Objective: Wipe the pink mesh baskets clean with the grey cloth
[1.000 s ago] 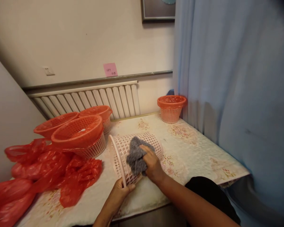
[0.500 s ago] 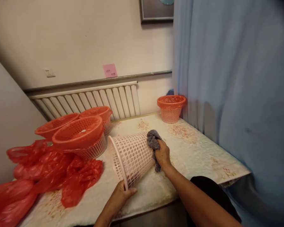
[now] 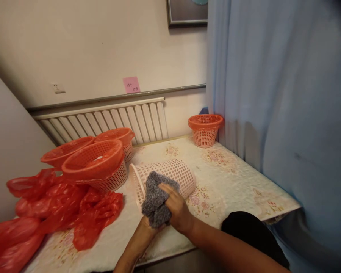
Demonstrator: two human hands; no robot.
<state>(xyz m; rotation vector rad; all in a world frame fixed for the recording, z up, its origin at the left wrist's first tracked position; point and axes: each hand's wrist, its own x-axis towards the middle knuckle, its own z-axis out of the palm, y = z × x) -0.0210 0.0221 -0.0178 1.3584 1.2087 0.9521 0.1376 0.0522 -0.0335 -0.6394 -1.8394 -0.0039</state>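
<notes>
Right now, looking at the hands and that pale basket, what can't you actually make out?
- Left hand, head view: the grey cloth covers its fingers, so its grip on the pale basket is unclear.
- Basket rim near the hands: hidden by the cloth and right hand.
- Pink note: writing too small to read.
- Framed picture: cut by the top edge.
</notes>
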